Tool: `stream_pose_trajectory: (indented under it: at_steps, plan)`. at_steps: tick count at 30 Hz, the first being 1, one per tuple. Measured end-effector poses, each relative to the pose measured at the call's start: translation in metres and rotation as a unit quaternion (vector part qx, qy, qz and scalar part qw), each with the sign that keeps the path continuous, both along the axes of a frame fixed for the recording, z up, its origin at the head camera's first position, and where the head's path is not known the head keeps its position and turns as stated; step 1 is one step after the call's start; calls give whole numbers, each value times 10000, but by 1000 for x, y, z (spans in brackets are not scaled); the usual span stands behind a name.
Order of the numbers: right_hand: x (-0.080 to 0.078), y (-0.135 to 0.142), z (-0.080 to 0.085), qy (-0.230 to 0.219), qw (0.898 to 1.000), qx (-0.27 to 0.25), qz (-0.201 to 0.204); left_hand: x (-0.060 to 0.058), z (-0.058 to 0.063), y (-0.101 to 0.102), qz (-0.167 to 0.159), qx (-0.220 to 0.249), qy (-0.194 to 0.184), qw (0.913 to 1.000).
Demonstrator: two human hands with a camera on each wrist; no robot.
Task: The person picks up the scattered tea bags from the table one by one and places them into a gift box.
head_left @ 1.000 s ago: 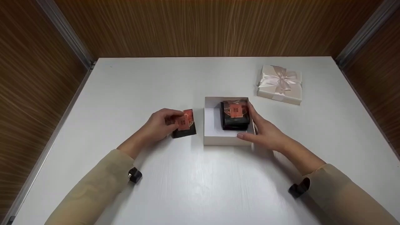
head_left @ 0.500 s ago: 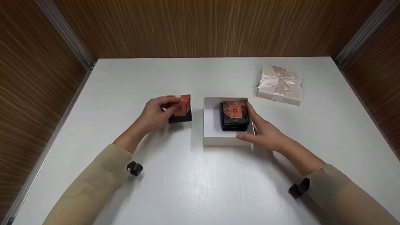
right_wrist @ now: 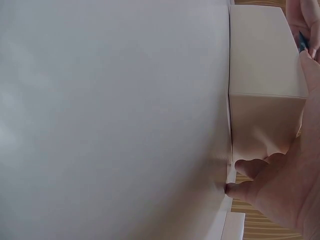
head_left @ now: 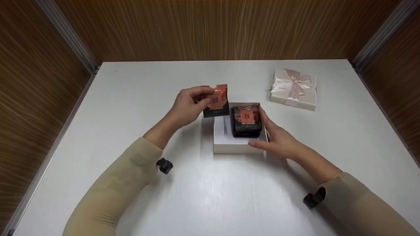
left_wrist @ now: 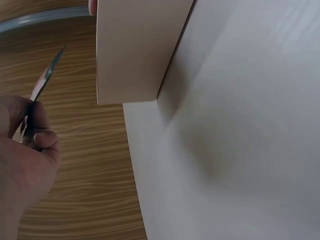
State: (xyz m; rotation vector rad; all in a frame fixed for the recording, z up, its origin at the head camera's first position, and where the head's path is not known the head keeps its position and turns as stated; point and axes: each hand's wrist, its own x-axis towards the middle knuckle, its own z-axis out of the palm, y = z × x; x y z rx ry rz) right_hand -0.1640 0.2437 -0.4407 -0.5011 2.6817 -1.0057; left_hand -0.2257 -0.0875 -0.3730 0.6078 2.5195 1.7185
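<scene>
My left hand (head_left: 187, 106) pinches a flat black-and-red packet (head_left: 215, 110) by its left side, raised over the left back corner of an open white box (head_left: 234, 148). The left wrist view shows the packet (left_wrist: 46, 76) edge-on between thumb and fingers. Inside the box, against its right wall, lies a stack of matching packets (head_left: 247, 128); bare white floor shows left of it. My right hand (head_left: 280, 141) holds the box at its right side, thumb over the front rim and fingers along the outer wall. In the right wrist view, fingertips touch near the tabletop.
A pale lid with a pink ribbon bow (head_left: 293, 90) lies at the back right, apart from the box. The white table (head_left: 203, 200) is bordered by wood-grain panels (head_left: 210, 31) at the back and both sides.
My left hand has lifted the packet from the table left of the box, then carried it back and right to the box's left rim. The right hand and box stay put.
</scene>
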Motion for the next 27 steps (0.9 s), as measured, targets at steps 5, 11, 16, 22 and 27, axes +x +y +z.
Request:
stream_pose_trajectory:
  at_steps: [5,11,16,22,27]
  plan:
    - [1,0,0,11,10000,-24,-25,-5,-6,25,-172,-16,-171,9997]
    - [1,0,0,12,10000,-45,-31,-7,-10,42,-303,-54,-246,9992]
    - [1,0,1,-18,10000,-56,-27,-7,-13,52,-449,-187,-326,9983]
    - [0,0,0,-24,10000,-72,-5,-6,-18,65,-629,-472,-385,9962]
    - [1,2,1,-16,10000,-64,26,-4,-21,76,-792,-765,-462,9928]
